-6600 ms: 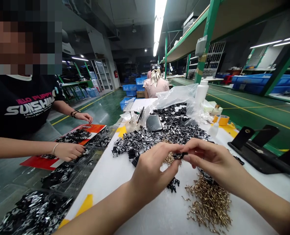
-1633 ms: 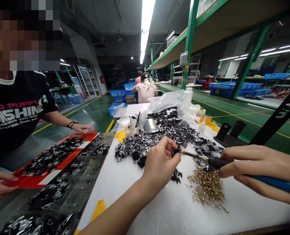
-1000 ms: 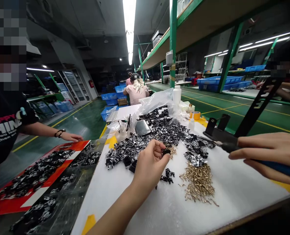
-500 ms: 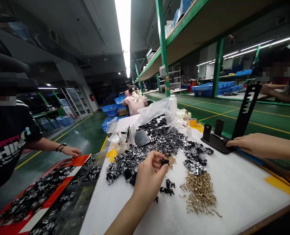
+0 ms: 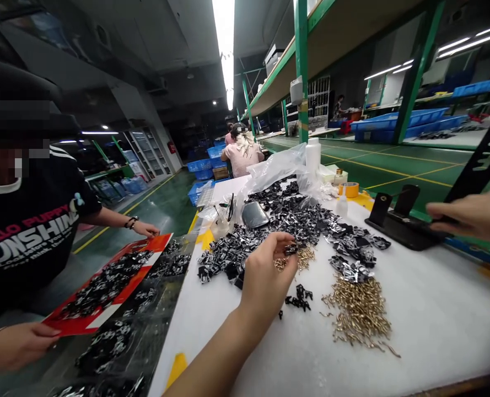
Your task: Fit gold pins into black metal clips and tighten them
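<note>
My left hand (image 5: 267, 275) pinches a small black clip-like piece (image 5: 291, 250) between thumb and fingers, above the white table (image 5: 294, 353). Just behind it lie a heap of black and silver clips (image 5: 306, 215) and some small gold-coloured pieces (image 5: 306, 256). Below the hand are a few loose black pieces (image 5: 299, 298). To its right spreads a pile of gold-coloured wavy pieces (image 5: 360, 314). My right hand (image 5: 472, 218), blurred, is closed beside a black stand (image 5: 410, 226) with a tall notched arm (image 5: 482, 154); what its fingers hold is hard to make out.
At left a co-worker holds a red sheet (image 5: 79, 314) carrying black clips, beside bags of clips (image 5: 108, 342). Behind the heap stand a white bottle (image 5: 313, 157), orange tape (image 5: 349, 189), a small squeeze bottle (image 5: 342, 205) and a dark-topped container (image 5: 255, 215). A green post (image 5: 301, 71) rises behind.
The view has swung left, so the table appears further right. My right hand has lifted slightly off the stand's base. My left hand still pinches the black piece. The co-worker's second hand now shows on the sheet.
</note>
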Demonstrator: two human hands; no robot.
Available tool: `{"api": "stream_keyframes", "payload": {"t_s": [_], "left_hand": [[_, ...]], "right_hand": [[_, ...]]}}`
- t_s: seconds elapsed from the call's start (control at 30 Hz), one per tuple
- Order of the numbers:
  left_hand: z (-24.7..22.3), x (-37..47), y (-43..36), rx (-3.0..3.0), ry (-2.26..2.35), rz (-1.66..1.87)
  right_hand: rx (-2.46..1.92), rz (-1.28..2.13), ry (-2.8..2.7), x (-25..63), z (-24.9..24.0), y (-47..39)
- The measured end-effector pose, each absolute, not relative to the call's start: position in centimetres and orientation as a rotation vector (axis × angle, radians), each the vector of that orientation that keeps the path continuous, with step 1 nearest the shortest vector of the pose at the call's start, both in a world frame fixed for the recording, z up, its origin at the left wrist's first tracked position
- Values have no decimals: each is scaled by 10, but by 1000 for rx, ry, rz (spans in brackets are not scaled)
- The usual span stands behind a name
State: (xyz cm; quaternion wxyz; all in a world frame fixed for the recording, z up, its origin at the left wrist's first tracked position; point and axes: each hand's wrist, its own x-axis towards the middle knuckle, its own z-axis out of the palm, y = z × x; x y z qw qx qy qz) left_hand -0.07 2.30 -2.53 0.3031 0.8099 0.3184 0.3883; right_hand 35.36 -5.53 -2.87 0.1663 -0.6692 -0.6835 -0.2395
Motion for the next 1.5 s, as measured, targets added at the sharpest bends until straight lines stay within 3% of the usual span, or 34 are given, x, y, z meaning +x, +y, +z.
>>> {"api": "stream_keyframes", "payload": {"t_s": [0.1,0.2,0.47,0.77,1.07,1.17,1.27,1.5], "left_hand": [[-26,-2,23,2218,801,1110],[-28,-2,22,2280,776,1152],[-29,2,14,2478,535,1434],[-30,3,17,2433,574,1312],[-23,7,22,1669,788,830],[-22,5,34,1410,818,906],[-22,2,42,1170,853,975],[-26,5,36,1012,788,943]], "right_hand": [[-1854,-587,-2057,309,17,-34],[-1540,-12,-2038,243,37,-11],[-1075,892,-1696,161,-37,-3],[-921,1405,-1475,162,-25,-14],[-1078,1023,-1608,174,-39,-8],[-1268,624,-1762,172,-42,-11],[-1195,300,-2184,164,-49,-16],[-1049,73,-2529,145,-78,-23]]}}
